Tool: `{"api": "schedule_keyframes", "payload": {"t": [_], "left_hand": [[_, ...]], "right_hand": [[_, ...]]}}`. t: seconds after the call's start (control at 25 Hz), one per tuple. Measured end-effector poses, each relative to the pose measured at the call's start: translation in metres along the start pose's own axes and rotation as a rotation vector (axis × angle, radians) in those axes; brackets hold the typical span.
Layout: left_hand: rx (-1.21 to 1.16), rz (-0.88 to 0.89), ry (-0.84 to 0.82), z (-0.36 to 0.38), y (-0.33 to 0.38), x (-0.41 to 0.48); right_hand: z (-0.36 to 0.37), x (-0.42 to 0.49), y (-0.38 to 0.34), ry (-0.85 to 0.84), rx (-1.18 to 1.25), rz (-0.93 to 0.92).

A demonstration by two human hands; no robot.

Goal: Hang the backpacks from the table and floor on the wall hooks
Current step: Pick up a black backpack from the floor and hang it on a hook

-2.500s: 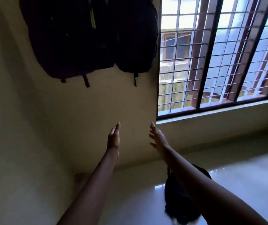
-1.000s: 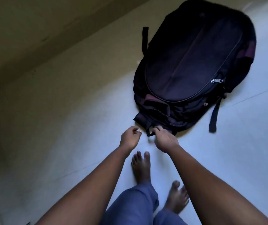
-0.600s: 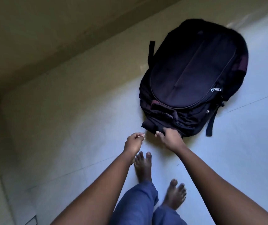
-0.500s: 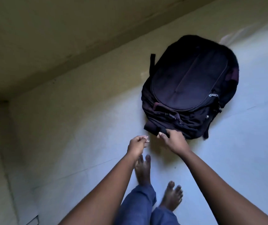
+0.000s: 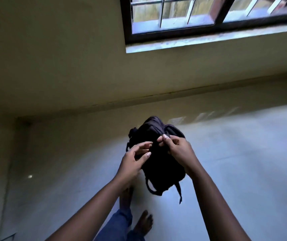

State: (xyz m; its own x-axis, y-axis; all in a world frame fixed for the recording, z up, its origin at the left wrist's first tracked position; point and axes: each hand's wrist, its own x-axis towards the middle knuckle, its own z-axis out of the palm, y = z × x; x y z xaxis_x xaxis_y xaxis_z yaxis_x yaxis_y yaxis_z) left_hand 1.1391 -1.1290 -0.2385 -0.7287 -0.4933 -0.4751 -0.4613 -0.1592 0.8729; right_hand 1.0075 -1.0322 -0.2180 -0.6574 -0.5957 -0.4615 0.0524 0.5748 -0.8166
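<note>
Yellowish wall [image 5: 69, 58], barred window [image 5: 200, 14], pale glossy floor [image 5: 243, 162]

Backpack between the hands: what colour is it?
The backpack is black, shown best in the head view.

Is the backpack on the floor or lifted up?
Lifted: the right hand pinches the backpack at its top, the left hand touches it, straps dangling.
</note>
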Motion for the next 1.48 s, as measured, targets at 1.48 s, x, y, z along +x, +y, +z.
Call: {"api": "schedule_keyframes", "payload": {"t": [1.48], "left_hand": [[-0.309, 0.404, 0.123, -0.325, 0.269, -0.185]], "right_hand": [[0.156, -0.077, -0.387, -0.166, -0.043, -0.887]]}}
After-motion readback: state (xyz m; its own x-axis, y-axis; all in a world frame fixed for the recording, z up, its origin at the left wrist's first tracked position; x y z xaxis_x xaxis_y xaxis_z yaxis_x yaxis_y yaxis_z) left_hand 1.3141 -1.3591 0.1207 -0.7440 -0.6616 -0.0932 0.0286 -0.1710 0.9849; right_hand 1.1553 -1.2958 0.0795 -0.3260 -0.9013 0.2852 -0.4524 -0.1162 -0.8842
